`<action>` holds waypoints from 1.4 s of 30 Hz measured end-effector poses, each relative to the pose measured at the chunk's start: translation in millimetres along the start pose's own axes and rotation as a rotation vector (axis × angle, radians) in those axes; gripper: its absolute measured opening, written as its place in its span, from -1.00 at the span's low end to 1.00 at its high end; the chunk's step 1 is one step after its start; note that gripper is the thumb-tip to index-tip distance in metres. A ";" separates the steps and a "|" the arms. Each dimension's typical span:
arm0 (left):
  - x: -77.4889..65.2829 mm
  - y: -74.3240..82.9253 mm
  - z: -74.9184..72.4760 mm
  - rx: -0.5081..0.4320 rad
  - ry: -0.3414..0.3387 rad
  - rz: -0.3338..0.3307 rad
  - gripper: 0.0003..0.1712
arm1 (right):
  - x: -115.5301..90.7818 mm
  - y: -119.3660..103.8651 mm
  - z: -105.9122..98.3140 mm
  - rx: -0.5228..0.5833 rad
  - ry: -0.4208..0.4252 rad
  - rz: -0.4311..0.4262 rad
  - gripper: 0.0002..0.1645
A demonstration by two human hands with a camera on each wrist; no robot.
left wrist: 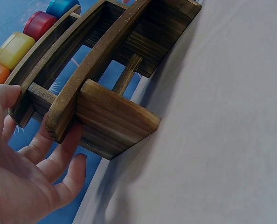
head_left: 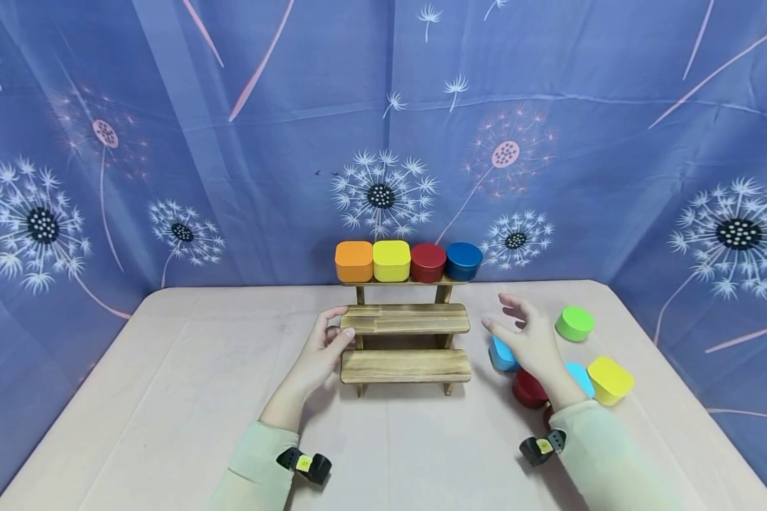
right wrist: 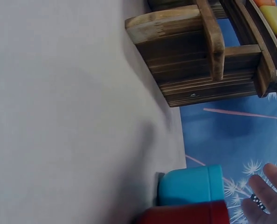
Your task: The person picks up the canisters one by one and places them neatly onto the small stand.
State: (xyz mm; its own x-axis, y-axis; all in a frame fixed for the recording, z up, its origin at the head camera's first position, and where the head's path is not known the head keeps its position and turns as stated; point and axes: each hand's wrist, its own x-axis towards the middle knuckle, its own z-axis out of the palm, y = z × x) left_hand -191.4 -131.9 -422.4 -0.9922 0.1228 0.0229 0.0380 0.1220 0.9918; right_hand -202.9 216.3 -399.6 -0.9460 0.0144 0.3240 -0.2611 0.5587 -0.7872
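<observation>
A three-step wooden stand is on the table. My left hand holds the left end of its middle step, thumb at the front edge and fingers behind. Lined up along the top step are an orange tin, a yellow tin, a dark red tin and a blue tin. To the stand's right, my right hand hovers with parted fingers and nothing between them. Partly hidden below it is a light blue tin, which in the right wrist view stands beside a red tin.
More tins lie on the right of the table: a green one, a yellow one and another light blue one partly behind my right wrist. A blue dandelion-print cloth hangs behind the table.
</observation>
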 end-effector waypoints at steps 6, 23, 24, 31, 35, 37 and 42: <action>-0.1 -0.7 0.3 0.001 0.000 0.003 -0.52 | -3.8 6.9 1.2 -0.029 0.007 0.028 -0.29; 0.3 -1.1 0.4 0.001 0.003 -0.003 -0.51 | -12.7 17.9 0.0 -0.146 0.006 0.063 -0.28; 0.2 -0.9 0.2 0.002 0.003 -0.002 -0.51 | -13.1 18.2 0.0 -0.149 0.001 0.070 -0.28; 0.4 -1.3 0.1 0.003 0.006 -0.005 -0.51 | -15.2 19.5 -0.6 -0.180 -0.048 0.139 -0.22; 1.0 -2.6 0.5 0.008 0.012 0.000 -0.52 | -15.3 21.8 -1.7 -0.184 -0.067 0.170 -0.20; 1.1 -2.7 0.6 0.009 0.013 0.000 -0.52 | -15.4 23.2 -2.2 -0.183 -0.076 0.184 -0.18; 0.6 -1.4 0.5 0.003 0.004 -0.008 -0.51 | -15.3 26.2 -2.8 -0.206 -0.094 0.189 -0.16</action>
State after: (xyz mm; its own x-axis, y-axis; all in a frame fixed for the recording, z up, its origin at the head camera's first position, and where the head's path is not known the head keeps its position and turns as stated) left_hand -192.0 -131.5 -423.8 -0.9929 0.1176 0.0160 0.0308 0.1254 0.9916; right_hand -194.7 233.1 -423.7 -0.9902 0.0633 0.1242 -0.0427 0.7103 -0.7026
